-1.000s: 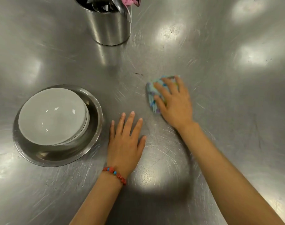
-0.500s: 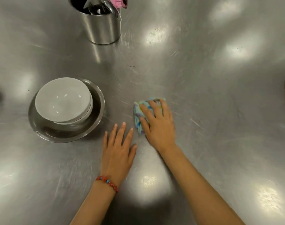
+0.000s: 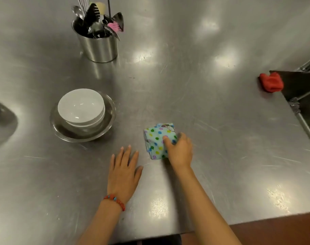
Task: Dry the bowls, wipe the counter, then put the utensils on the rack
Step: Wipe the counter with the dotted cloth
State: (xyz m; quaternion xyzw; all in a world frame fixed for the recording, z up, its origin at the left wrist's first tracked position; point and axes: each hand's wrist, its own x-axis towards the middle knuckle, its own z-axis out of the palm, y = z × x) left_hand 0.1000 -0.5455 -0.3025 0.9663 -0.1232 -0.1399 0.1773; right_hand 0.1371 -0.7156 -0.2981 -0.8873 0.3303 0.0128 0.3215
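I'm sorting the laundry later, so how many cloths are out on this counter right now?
2. The polka-dot cloth lies folded near the front, under the right hand. The red cloth sits bunched at the counter's far right edge. Others may lie outside the view.

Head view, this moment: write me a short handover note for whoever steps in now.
Hands: right hand grips the folded dotted cloth on the steel counter; left hand lies flat, empty.
Things: white bowls stacked in a metal basin; utensils upright in the steel canister.
Done: bowls look dry and stacked.
Left: finish wiping, then rack the utensils; no rack in view.
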